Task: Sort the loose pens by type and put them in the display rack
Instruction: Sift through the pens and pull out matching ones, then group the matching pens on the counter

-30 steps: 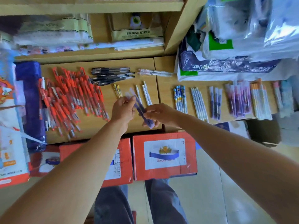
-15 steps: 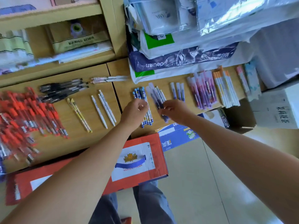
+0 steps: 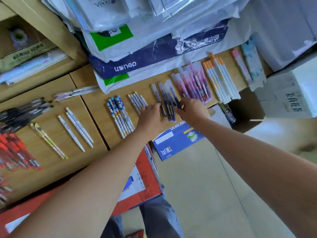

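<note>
Fingers reach out past the red carton point(image 3: 149, 182) and blue carton point(image 3: 178, 143) under our arms: L hand point(image 3: 151, 117) has them straight, slightly spread, tips resting on the left side of the purple pens point(image 3: 167, 100); R hand point(image 3: 193, 109) has them curled onto the bunch's right side, thumb pinching one pen. Purple pens lie flat on the wooden counter point(image 3: 97, 103), near its front edge, btwn small white pens point(image 3: 138, 101) and pink-purple pens point(image 3: 192, 83). Blue cartoon pens point(image 3: 120, 115) lie further left, orange-capped pens point(image 3: 221, 79) further right. Behind all: stacked Deli paper packs point(image 3: 154, 59) w/ clear plastic bags point(image 3: 106, 11) on top.
</note>
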The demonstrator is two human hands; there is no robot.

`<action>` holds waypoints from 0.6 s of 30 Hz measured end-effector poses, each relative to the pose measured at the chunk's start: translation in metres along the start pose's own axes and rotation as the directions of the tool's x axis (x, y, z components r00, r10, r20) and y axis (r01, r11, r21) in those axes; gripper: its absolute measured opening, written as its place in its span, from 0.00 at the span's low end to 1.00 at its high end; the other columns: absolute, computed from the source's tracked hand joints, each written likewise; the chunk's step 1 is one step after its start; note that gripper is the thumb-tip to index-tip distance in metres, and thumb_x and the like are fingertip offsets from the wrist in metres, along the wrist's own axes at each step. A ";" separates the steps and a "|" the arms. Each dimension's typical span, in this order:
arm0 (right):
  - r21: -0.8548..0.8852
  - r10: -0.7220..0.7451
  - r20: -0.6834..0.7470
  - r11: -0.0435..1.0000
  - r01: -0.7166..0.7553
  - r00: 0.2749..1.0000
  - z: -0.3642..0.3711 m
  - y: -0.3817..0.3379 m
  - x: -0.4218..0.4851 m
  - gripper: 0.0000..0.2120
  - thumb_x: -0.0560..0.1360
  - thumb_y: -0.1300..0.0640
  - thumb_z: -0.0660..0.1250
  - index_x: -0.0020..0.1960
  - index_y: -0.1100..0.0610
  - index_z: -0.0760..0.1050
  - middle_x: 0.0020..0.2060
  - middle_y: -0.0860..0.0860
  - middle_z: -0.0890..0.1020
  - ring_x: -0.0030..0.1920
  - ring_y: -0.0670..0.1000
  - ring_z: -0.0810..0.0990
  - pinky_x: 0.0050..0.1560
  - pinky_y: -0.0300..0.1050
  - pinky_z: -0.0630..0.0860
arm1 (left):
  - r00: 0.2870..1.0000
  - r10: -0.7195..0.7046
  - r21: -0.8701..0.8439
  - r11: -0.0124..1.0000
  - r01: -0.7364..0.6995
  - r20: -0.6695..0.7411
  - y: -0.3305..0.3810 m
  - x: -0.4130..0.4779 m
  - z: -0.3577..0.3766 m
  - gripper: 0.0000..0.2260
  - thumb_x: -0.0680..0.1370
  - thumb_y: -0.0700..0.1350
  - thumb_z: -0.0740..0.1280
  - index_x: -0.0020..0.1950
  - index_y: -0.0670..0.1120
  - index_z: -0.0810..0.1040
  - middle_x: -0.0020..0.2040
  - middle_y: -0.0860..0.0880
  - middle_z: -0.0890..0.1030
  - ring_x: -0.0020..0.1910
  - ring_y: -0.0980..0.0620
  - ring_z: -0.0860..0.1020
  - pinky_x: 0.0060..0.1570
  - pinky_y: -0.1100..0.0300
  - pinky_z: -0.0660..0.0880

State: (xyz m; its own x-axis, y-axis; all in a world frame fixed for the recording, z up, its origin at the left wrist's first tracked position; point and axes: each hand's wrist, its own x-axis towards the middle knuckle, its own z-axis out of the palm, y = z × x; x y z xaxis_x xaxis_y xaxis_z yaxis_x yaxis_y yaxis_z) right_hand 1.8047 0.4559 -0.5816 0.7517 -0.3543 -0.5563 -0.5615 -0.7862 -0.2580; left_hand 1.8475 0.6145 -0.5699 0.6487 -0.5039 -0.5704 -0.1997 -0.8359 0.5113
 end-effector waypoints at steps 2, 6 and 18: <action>-0.042 -0.007 -0.006 0.999 0.007 1.000 0.003 -0.002 0.003 0.14 0.76 0.52 0.66 0.58 0.57 0.72 0.45 0.56 0.82 0.44 0.58 0.80 0.39 0.48 0.77 | 0.998 -0.042 -0.080 0.996 0.045 0.039 0.007 0.005 0.001 0.27 0.80 0.48 0.62 0.75 0.38 0.59 0.72 0.39 0.65 0.71 0.42 0.61 0.70 0.52 0.56; -0.074 -0.053 -0.029 0.996 0.051 0.998 0.004 -0.003 0.005 0.16 0.77 0.56 0.64 0.63 0.59 0.67 0.52 0.57 0.78 0.48 0.60 0.79 0.36 0.48 0.71 | 0.988 -0.119 -0.254 0.957 0.141 0.101 0.013 0.013 0.003 0.26 0.79 0.45 0.63 0.74 0.38 0.60 0.70 0.41 0.64 0.69 0.43 0.65 0.67 0.53 0.62; -0.074 -0.120 -0.102 0.991 0.113 0.987 0.000 -0.003 0.004 0.14 0.78 0.50 0.64 0.58 0.57 0.71 0.48 0.54 0.79 0.45 0.57 0.79 0.39 0.47 0.75 | 0.996 -0.072 -0.331 0.939 0.088 0.061 0.003 0.008 -0.005 0.16 0.80 0.43 0.60 0.68 0.44 0.70 0.64 0.46 0.72 0.61 0.48 0.74 0.60 0.52 0.72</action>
State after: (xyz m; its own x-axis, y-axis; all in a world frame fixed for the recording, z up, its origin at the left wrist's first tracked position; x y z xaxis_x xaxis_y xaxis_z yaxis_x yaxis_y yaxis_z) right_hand 1.8096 0.4564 -0.5830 0.8452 -0.3071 -0.4374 -0.4458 -0.8565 -0.2602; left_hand 1.8558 0.6086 -0.5700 0.6156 -0.4545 -0.6438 0.1128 -0.7577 0.6428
